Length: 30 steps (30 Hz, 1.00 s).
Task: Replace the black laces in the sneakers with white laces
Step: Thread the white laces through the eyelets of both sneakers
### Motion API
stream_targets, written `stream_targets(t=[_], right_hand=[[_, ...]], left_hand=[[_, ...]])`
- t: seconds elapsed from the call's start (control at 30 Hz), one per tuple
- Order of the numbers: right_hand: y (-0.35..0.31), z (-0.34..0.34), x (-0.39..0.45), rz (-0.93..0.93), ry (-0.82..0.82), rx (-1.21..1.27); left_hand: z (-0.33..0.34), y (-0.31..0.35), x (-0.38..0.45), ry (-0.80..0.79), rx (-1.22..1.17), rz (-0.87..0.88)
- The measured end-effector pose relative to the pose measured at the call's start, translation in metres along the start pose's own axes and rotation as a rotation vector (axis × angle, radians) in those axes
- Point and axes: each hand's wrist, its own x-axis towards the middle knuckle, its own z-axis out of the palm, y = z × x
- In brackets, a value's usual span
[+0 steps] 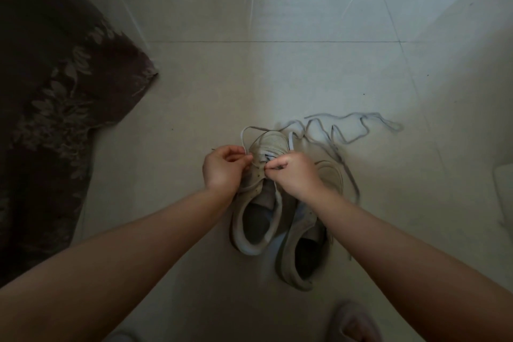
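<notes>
Lying at far left on the tiled floor [194,86] is a dark patterned cloth [55,86]. The left hand [222,168] is curled, pinching a white lace [242,138] at the eyelets of the left sneaker [256,219], which sits on the floor, toe pointing away. The right hand [295,175] is curled too, pinching the lace just beside the same sneaker's tongue. The right sneaker [302,255] lies touching the left one, partly under the right forearm. A loose grey-looking lace [351,130] trails over the floor right of the toes. A slippered foot [352,322] shows at bottom edge.
</notes>
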Motion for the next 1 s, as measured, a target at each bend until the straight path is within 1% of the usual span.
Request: stream_targets(t=[0.13, 0.2, 0.33, 0.4, 0.53, 0.67, 0.77, 0.87, 0.93, 1.0], right_hand=[[0.003, 0.006, 0.001, 0.040, 0.003, 0.075], [0.004, 0.008, 0.001, 0.043, 0.004, 0.089], [0.004, 0.011, 0.000, 0.069, 0.004, 0.151], [0.003, 0.013, 0.000, 0.075, -0.005, 0.174], [0.003, 0.017, -0.001, 0.067, -0.023, 0.172], [0.001, 0.019, -0.004, 0.056, -0.006, 0.120], [-0.003, 0.018, -0.006, 0.039, 0.025, 0.013], [-0.005, 0.019, -0.009, -0.039, 0.053, -0.104], [-0.005, 0.018, -0.010, -0.074, 0.056, -0.128], [-0.006, 0.015, -0.009, -0.052, 0.022, -0.135]], left_hand=[[0.001, -0.003, -0.004, 0.027, 0.136, 0.110], [0.001, -0.002, -0.008, 0.031, 0.158, 0.128], [0.000, -0.005, -0.009, 0.072, 0.125, 0.064], [0.001, -0.006, -0.010, 0.088, 0.067, 0.019], [0.007, -0.009, -0.016, 0.059, -0.009, -0.015], [0.007, -0.012, -0.017, 0.059, -0.023, -0.038], [0.008, -0.012, -0.021, 0.063, -0.102, -0.079], [0.006, -0.012, -0.021, 0.076, -0.119, -0.104], [0.005, -0.010, -0.019, 0.080, -0.145, -0.161], [0.005, -0.005, -0.018, 0.066, -0.225, -0.260]])
